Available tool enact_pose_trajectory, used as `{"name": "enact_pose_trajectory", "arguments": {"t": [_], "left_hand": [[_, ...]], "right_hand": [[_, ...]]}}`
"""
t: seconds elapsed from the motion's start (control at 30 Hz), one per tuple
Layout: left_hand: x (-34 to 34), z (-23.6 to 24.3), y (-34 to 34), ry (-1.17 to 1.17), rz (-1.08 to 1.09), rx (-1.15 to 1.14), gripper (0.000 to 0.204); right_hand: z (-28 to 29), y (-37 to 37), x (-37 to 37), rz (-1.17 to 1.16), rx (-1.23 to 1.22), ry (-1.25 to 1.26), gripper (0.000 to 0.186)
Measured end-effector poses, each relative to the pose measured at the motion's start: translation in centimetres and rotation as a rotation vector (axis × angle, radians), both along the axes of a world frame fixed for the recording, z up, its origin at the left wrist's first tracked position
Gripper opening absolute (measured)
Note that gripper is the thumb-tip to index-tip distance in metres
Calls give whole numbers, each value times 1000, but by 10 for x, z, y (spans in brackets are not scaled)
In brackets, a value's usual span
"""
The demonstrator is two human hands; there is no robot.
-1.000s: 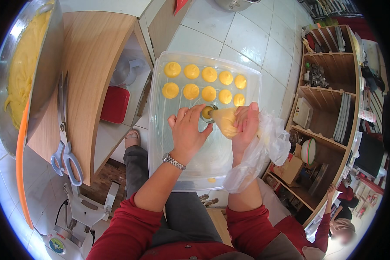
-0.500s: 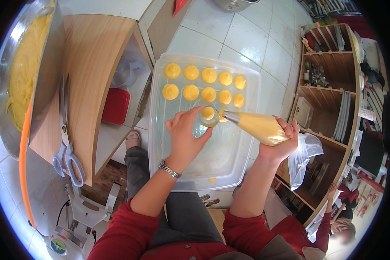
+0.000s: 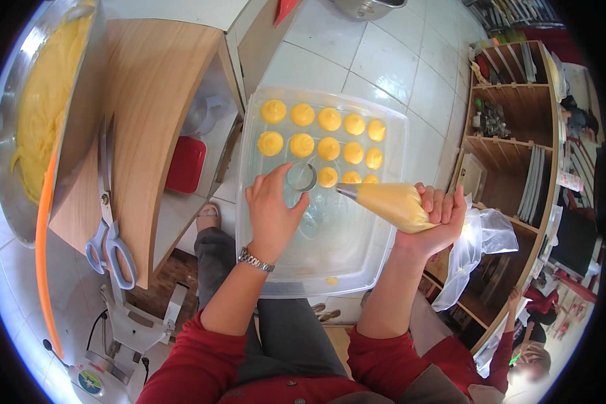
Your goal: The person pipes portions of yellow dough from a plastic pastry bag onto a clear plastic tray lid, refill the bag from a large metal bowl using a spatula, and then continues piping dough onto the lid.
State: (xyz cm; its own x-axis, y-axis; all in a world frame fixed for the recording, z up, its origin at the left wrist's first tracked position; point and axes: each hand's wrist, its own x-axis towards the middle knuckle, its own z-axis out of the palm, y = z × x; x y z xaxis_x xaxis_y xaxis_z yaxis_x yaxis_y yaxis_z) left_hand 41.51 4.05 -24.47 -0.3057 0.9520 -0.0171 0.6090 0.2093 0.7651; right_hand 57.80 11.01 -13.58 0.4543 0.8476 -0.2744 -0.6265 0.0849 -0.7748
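My left hand, wearing a metal-band watch, grips a small metal ring between thumb and fingers. The ring rests on or just over a clear plastic tray, and its inside shows no yellow mound. My right hand squeezes the twisted end of a clear piping bag full of yellow filling. Its metal nozzle points left, over the tray, near the third row. Round yellow mounds stand in two full rows at the far side. A third, nearer row has three mounds, partly hidden by the bag.
At left, a metal bowl of yellow batter has an orange-handled tool at its rim. Grey-handled scissors lie on a wooden surface. A wooden shelf unit stands right; another person is at lower right.
My left hand has shifted left with the ring, off a yellow mound that now stands uncovered. The piping bag's nozzle has moved slightly left and down, toward that mound.
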Motion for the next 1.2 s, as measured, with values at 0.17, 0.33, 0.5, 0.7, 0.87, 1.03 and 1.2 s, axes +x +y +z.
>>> {"name": "enact_pose_trajectory", "arguments": {"t": [0.17,0.33,0.5,0.7,0.87,1.03,1.2], "left_hand": [[0,-1,0,-14,5,-5,52],[1,-2,-1,-10,7,-5,53],[0,0,0,-33,14,-6,54],[-2,3,0,-37,12,-40,55],[-2,1,-1,-34,24,-5,55],[-2,0,-2,-58,16,-5,55],[-2,-1,-2,-71,33,-1,56]], "right_hand": [[-1,-5,-34,222,137,-270,47],[-21,-12,-59,487,268,-563,44],[-30,-11,-73,608,113,-724,45],[-26,-11,-90,654,-78,-849,47],[-28,-11,-93,659,-143,-906,48],[-30,-11,-94,641,-115,-951,48],[-25,-12,-98,596,-88,-844,47]]}}
